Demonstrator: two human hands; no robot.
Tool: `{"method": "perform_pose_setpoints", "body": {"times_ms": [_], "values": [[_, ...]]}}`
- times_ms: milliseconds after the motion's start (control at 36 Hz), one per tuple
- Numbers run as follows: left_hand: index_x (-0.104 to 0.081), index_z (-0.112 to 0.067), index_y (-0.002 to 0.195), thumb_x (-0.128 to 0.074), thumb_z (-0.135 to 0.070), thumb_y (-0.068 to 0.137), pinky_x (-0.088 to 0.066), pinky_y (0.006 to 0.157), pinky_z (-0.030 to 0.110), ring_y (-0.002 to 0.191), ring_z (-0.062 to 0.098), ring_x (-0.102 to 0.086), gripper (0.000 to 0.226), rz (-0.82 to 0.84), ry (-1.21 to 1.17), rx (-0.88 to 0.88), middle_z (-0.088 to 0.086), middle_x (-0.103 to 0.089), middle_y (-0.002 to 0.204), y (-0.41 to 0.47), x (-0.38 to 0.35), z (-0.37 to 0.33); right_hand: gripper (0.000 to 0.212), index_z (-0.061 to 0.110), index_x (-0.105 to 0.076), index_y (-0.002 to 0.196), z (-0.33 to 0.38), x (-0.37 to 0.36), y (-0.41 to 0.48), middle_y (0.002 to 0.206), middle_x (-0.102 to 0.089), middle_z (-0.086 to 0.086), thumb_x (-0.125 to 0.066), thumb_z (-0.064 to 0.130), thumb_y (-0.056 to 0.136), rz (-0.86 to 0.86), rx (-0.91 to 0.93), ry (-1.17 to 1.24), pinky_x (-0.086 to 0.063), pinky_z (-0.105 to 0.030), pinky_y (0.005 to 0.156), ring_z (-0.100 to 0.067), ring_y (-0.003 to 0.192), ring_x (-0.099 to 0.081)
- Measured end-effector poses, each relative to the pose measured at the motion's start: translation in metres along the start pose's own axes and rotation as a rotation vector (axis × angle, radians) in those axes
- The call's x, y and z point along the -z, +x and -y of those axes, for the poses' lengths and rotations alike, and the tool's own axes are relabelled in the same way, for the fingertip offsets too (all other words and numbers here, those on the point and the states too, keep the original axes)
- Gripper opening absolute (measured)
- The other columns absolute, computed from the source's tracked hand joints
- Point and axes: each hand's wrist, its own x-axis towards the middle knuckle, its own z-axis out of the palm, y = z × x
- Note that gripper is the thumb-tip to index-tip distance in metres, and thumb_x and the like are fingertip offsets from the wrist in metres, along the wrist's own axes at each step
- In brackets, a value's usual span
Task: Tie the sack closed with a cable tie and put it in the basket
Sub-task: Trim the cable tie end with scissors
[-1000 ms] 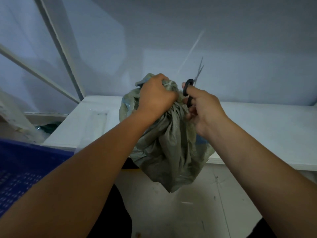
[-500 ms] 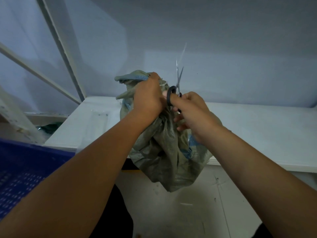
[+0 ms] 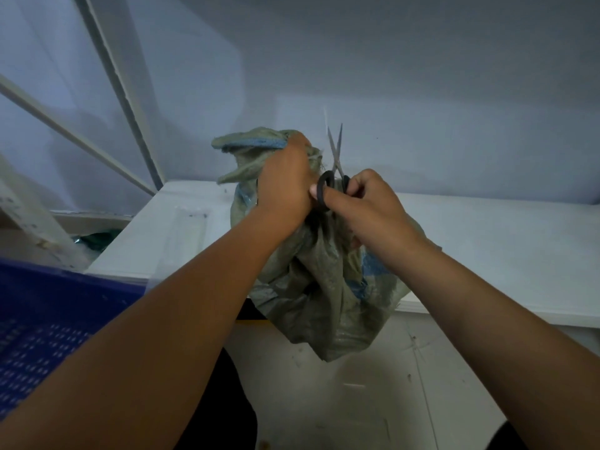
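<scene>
A grey-green woven sack [image 3: 324, 287] hangs in front of the white counter, its neck bunched in my left hand [image 3: 285, 180]. The sack's mouth flops out to the left above that fist. My right hand [image 3: 370, 203] holds black-handled scissors [image 3: 334, 164] right beside the left fist, blades parted and pointing up. A thin pale cable tie tail [image 3: 325, 116] sticks up from the neck, just left of the blades. The tie's loop around the neck is hidden by my fingers. The blue perforated basket [image 3: 48, 319] sits at the lower left.
A white counter [image 3: 487, 241] runs behind the sack, below a plain wall. White slanted frame bars [image 3: 120, 76] rise at the left. A dark green item [image 3: 97, 238] lies in the gap by the counter's left end. Pale floor [image 3: 357, 401] shows below.
The scissors have swung from tilted right to upright and their blades have parted. The tie tail now stands nearly vertical beside them. My right hand has closed in against the left fist.
</scene>
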Motion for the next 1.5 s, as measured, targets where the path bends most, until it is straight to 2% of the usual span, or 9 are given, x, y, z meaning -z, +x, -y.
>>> {"method": "perform_pose_setpoints", "body": {"times_ms": [139, 389, 611, 694, 806, 944, 1111, 1333, 1500], "values": [[-0.057, -0.006, 0.11, -0.064, -0.011, 0.088, -0.053, 0.074, 0.038, 0.088, 0.029, -0.066, 0.024, 0.01, -0.125, 0.197, 0.012, -0.068, 0.097, 0.008, 0.0, -0.001, 0.052, 0.021, -0.041, 0.084, -0.003, -0.003, -0.001, 0.076, -0.047, -0.003, -0.077, 0.058, 0.077, 0.033, 0.008, -0.045, -0.044, -0.033, 0.046, -0.017, 0.062, -0.049], [-0.055, -0.006, 0.11, -0.064, -0.006, 0.084, -0.057, 0.071, 0.044, 0.082, 0.03, -0.066, 0.028, 0.066, -0.111, 0.145, 0.012, -0.068, 0.092, 0.01, 0.002, 0.0, 0.052, 0.02, -0.043, 0.088, -0.004, -0.005, -0.001, 0.077, -0.049, -0.006, -0.077, 0.057, 0.078, 0.084, 0.003, -0.09, -0.046, -0.035, 0.045, -0.02, 0.061, -0.051], [-0.05, -0.011, 0.105, -0.056, -0.008, 0.09, -0.039, 0.054, 0.035, 0.067, 0.018, -0.054, 0.017, 0.022, -0.03, -0.015, 0.0, -0.054, 0.078, 0.005, 0.002, -0.005, 0.05, 0.019, -0.045, 0.088, -0.003, 0.001, 0.002, 0.078, -0.053, -0.007, -0.075, 0.058, 0.08, 0.092, -0.055, -0.081, -0.051, -0.03, 0.043, -0.021, 0.065, -0.058], [-0.05, -0.008, 0.116, -0.054, -0.004, 0.092, -0.039, 0.064, 0.034, 0.073, 0.023, -0.054, 0.025, 0.047, 0.029, -0.117, 0.005, -0.055, 0.084, 0.003, 0.004, -0.005, 0.048, 0.018, -0.046, 0.09, -0.004, 0.002, 0.003, 0.077, -0.054, -0.009, -0.072, 0.058, 0.083, 0.091, -0.047, -0.08, -0.053, -0.033, 0.046, -0.023, 0.066, -0.058], [-0.053, -0.009, 0.12, -0.059, -0.011, 0.092, -0.054, 0.07, 0.042, 0.077, 0.022, -0.064, 0.029, 0.086, -0.123, -0.161, 0.006, -0.066, 0.088, 0.001, 0.004, -0.009, 0.042, 0.018, -0.043, 0.089, -0.004, 0.006, 0.003, 0.078, -0.053, -0.01, -0.07, 0.051, 0.088, 0.089, -0.057, -0.065, -0.052, -0.036, 0.049, -0.024, 0.066, -0.055], [-0.051, -0.009, 0.118, -0.06, -0.008, 0.088, -0.043, 0.059, 0.035, 0.071, 0.023, -0.061, 0.031, 0.064, -0.145, -0.141, 0.0, -0.059, 0.077, 0.003, 0.003, -0.01, 0.041, 0.021, -0.042, 0.088, -0.003, 0.011, 0.003, 0.075, -0.051, -0.003, -0.07, 0.05, 0.086, 0.074, -0.01, -0.155, -0.053, -0.053, 0.057, -0.023, 0.066, -0.052], [-0.056, -0.009, 0.12, -0.061, -0.011, 0.091, -0.055, 0.076, 0.045, 0.082, 0.024, -0.066, 0.03, 0.011, -0.209, -0.055, 0.009, -0.07, 0.094, 0.006, 0.0, -0.009, 0.037, 0.018, -0.042, 0.092, -0.003, 0.008, -0.004, 0.074, -0.047, 0.001, -0.065, 0.047, 0.092, 0.076, 0.083, -0.274, -0.035, -0.033, 0.056, -0.017, 0.062, -0.044], [-0.061, -0.009, 0.117, -0.067, -0.008, 0.086, -0.055, 0.084, 0.037, 0.091, 0.021, -0.067, 0.032, -0.007, -0.277, 0.053, 0.006, -0.07, 0.099, 0.011, 0.0, -0.006, 0.041, 0.01, -0.048, 0.097, -0.001, 0.006, -0.004, 0.073, -0.05, 0.0, -0.068, 0.045, 0.089, -0.052, 0.161, -0.284, -0.032, -0.033, 0.055, -0.016, 0.061, -0.043], [-0.061, -0.008, 0.116, -0.065, -0.01, 0.089, -0.055, 0.084, 0.042, 0.09, 0.021, -0.066, 0.028, 0.01, -0.347, -0.004, 0.007, -0.071, 0.1, 0.006, 0.003, -0.012, 0.038, 0.017, -0.04, 0.089, -0.002, 0.008, -0.005, 0.069, -0.044, 0.003, -0.067, 0.044, 0.091, 0.028, 0.129, -0.278, -0.027, -0.031, 0.052, -0.014, 0.058, -0.037]]}}
